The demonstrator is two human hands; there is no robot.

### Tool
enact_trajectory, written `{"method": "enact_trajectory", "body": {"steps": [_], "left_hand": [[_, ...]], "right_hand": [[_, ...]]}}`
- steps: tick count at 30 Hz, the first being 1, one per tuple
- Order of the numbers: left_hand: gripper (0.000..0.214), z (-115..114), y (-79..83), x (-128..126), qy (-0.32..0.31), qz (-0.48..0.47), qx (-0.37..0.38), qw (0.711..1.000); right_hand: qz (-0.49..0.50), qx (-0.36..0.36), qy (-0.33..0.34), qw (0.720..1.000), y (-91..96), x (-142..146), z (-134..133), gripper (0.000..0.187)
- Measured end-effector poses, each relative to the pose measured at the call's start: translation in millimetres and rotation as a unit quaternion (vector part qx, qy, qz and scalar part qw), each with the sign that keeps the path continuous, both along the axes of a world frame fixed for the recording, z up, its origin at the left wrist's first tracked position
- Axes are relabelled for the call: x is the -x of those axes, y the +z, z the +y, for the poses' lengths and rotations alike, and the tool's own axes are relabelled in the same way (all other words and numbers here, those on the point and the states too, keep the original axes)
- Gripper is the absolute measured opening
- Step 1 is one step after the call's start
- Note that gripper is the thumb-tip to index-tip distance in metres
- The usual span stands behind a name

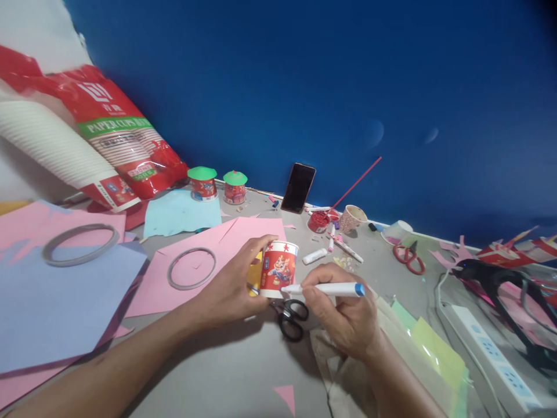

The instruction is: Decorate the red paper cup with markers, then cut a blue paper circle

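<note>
My left hand (232,284) is wrapped round a red and white printed paper cup (278,268) standing upright on the grey table. My right hand (343,307) pinches a white marker with a blue end (331,288), held level, its tip touching the cup's lower right side. Black-handled scissors (290,318) lie on the table just below the cup, between my two hands. A yellow piece shows behind the cup at my left fingers.
Pink paper (209,261) with a grey ring (191,268) lies left of the cup; blue paper (52,302) and another ring (79,244) lie further left. Cup sleeves (87,145), two green-lidded cups (203,183), a phone (298,187), red scissors (409,258), a power strip (487,348).
</note>
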State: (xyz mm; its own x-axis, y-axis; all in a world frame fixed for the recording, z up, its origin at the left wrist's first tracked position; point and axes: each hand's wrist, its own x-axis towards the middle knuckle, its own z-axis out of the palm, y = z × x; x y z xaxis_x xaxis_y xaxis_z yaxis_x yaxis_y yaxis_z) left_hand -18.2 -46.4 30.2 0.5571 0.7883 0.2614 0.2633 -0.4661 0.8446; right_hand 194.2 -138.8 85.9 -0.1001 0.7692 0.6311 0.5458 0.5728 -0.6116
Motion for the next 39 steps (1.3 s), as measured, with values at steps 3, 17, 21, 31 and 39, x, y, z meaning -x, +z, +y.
{"method": "enact_trajectory", "body": {"steps": [3,17,21,31,39], "left_hand": [[0.088,0.5,-4.0,0.2,-0.002,-0.013,-0.018,1.000],[0.080,0.1,-5.0,0.5,-0.021,-0.036,-0.032,0.999],[0.081,0.3,-2.4,0.8,-0.031,-0.036,-0.001,0.999],[0.084,2.1,-4.5,2.5,-0.057,-0.087,0.073,0.992],[0.082,1.4,-5.9,2.8,-0.052,-0.093,0.075,0.991]], "right_hand": [[0.003,-0.029,-0.029,0.999,-1.3,-1.6,0.1,0.017],[0.002,-0.045,-0.051,0.998,-2.1,0.9,3.1,0.016],[0.002,-0.045,-0.056,0.997,0.1,0.0,2.2,0.018],[0.022,-0.030,-0.076,0.996,2.4,-5.7,0.3,0.023],[0.034,-0.023,-0.079,0.996,4.6,-4.9,-0.9,0.024]]}}
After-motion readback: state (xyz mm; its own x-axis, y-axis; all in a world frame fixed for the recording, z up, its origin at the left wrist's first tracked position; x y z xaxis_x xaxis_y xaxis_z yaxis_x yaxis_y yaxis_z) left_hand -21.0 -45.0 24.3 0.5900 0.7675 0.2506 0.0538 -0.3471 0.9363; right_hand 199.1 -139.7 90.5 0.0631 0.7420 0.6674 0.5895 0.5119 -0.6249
